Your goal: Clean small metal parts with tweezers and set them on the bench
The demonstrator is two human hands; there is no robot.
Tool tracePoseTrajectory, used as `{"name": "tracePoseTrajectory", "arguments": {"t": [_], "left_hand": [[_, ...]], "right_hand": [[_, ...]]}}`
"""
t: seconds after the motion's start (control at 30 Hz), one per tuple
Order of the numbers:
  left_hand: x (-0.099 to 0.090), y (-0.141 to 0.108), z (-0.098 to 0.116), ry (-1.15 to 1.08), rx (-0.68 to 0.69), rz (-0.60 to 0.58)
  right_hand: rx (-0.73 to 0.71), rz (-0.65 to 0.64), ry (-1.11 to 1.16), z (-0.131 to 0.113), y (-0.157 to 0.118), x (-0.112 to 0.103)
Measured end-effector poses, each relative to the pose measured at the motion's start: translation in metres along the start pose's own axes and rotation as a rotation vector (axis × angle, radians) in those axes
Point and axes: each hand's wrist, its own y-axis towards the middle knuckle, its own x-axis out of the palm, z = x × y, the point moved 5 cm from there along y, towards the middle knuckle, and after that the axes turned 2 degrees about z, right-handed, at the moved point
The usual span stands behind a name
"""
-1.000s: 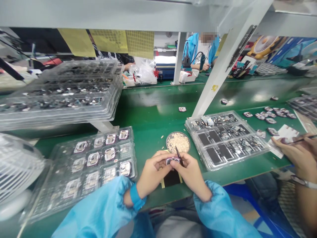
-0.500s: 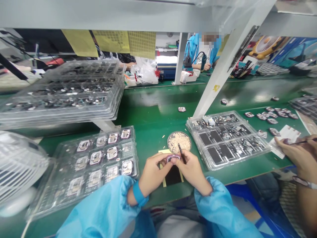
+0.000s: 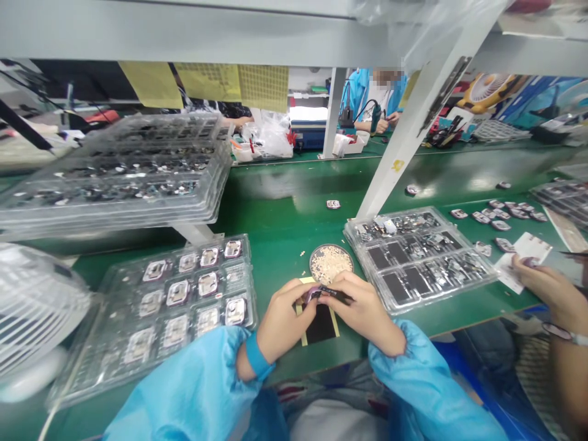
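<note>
Your left hand (image 3: 285, 313) has its grip closed on a small purple-edged part (image 3: 312, 294), held between thumb and fingers. Your right hand (image 3: 366, 309) has its grip closed around a thin black tool (image 3: 339, 295), and the tool's tip is at the part. Both hands are over the worktop (image 3: 273, 245), above a black pad (image 3: 321, 326) with yellow edges. Just beyond them, you have a round dish (image 3: 331, 247) of tiny pale pieces (image 3: 331, 262). To your left, a clear tray (image 3: 105, 354) carries rounded parts in its compartments; to your right, a second tray (image 3: 386, 299) bears dark flat pieces and small components. Farther right, another person's hand (image 3: 547, 286) is over a white sheet (image 3: 533, 246).
</note>
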Motion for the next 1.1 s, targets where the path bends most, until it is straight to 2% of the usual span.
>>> {"name": "tracePoseTrajectory", "arguments": {"t": [0.17, 0.3, 0.37, 0.43, 0.53, 0.6, 0.67, 0.7, 0.77, 0.9, 0.97, 1.03, 1.1], "left_hand": [[0.0, 0.001, -0.001, 0.03, 0.014, -0.017], [-0.002, 0.003, 0.005, 0.132, 0.042, -0.091], [-0.012, 0.012, 0.007, 0.232, 0.041, -0.109], [-0.029, 0.032, 0.005, 0.362, 0.019, -0.106], [-0.063, 0.087, -0.012, 0.619, -0.059, -0.078], [-0.083, 0.13, -0.029, 0.67, -0.121, -0.03], [-0.089, 0.17, -0.045, 0.686, -0.166, -0.008], [-0.085, 0.188, -0.052, 0.692, -0.179, 0.009], [-0.066, 0.216, -0.058, 0.683, -0.175, 0.036], [-0.001, 0.254, -0.057, 0.558, -0.129, -0.003], [0.024, 0.265, -0.053, 0.462, -0.12, -0.03], [0.036, 0.268, -0.049, 0.346, -0.133, -0.056], [0.035, 0.259, -0.044, 0.208, -0.17, -0.084]], "right_hand": [[-0.017, -0.023, -0.024, 0.0, 0.001, 0.004], [0.017, -0.065, -0.001, 0.003, 0.006, 0.007], [0.048, -0.007, 0.009, 0.008, 0.009, 0.004], [0.105, 0.115, -0.074, 0.016, 0.012, -0.001], [0.178, 0.236, -0.257, 0.025, 0.014, -0.007], [0.17, 0.253, -0.255, 0.024, 0.014, -0.007], [0.146, 0.276, -0.163, 0.019, 0.011, -0.007], [0.138, 0.291, -0.113, 0.016, 0.009, -0.008], [0.132, 0.315, -0.028, 0.01, 0.004, -0.011], [0.115, 0.316, 0.082, 0.006, -0.008, -0.016], [0.116, 0.316, 0.098, 0.01, -0.013, -0.017], [0.166, 0.304, 0.101, 0.017, -0.018, -0.015], [0.266, 0.258, 0.192, 0.027, -0.021, -0.01]]}}
